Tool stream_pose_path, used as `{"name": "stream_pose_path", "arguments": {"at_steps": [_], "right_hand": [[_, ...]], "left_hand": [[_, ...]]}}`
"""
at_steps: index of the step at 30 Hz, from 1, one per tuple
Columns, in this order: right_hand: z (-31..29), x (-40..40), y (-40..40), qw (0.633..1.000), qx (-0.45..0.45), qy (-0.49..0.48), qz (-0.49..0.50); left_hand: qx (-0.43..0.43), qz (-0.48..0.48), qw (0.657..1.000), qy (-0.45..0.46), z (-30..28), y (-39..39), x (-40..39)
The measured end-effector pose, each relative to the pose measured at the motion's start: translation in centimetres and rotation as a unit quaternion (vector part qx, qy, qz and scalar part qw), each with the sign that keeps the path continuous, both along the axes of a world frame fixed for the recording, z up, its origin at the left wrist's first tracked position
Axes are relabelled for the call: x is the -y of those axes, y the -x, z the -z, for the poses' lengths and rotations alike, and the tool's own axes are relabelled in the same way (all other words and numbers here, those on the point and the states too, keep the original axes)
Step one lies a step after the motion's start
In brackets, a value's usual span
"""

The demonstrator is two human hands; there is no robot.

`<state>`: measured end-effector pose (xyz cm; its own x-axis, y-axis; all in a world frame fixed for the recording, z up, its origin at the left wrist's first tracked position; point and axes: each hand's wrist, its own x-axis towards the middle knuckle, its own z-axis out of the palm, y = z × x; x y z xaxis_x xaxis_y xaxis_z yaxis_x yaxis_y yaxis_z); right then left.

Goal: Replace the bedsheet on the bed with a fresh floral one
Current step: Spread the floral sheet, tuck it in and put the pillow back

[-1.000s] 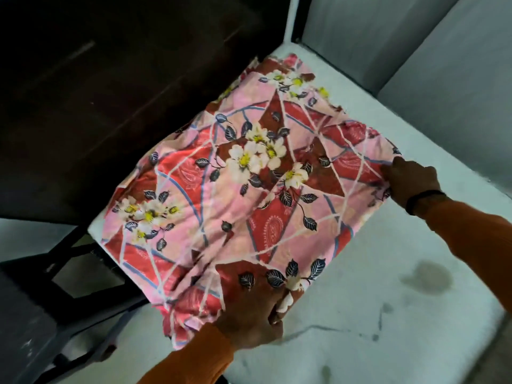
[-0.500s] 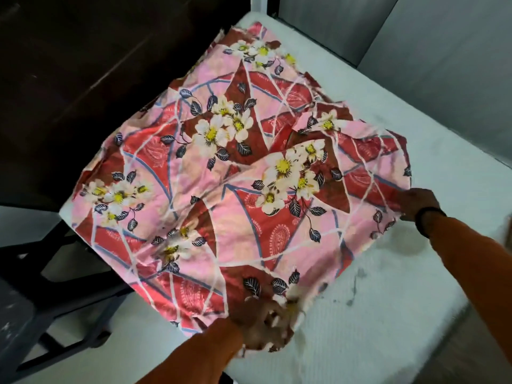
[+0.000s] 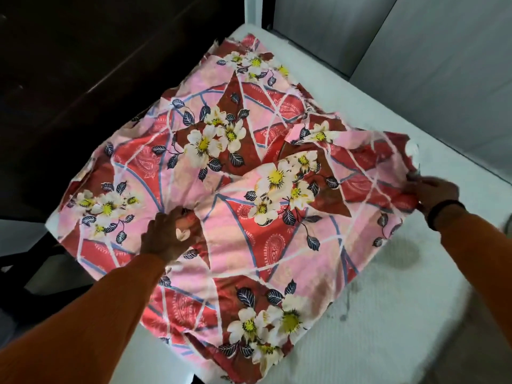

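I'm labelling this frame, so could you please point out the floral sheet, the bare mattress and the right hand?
floral sheet (image 3: 221,173): head view, flower cluster near its middle.
mattress (image 3: 415,314): head view, bare white surface.
right hand (image 3: 432,191): head view, back of the hand.

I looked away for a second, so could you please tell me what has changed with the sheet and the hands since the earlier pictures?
The floral sheet has opened out from a folded bundle and covers more of the white mattress. The left hand left the near edge and now grips a fold further in. The right hand still holds the right edge.
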<state>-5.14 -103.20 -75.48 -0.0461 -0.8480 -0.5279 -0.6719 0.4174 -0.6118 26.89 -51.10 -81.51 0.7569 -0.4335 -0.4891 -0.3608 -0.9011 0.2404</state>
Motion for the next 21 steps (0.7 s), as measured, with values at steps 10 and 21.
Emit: {"name": "stream_pose_path", "arguments": {"at_steps": [10,21], "right_hand": [[-2.5,-7.6,-10.3,0.897,-0.124,0.206,-0.371],[3.0,-14.4,-24.7,0.865,-0.301,0.013,-0.402]], "left_hand": [[-0.141,0.157,0.973,0.094,-4.1,10.9,1.7],[-0.317,0.206,0.899,0.222,-8.3,20.8,5.9]]}}
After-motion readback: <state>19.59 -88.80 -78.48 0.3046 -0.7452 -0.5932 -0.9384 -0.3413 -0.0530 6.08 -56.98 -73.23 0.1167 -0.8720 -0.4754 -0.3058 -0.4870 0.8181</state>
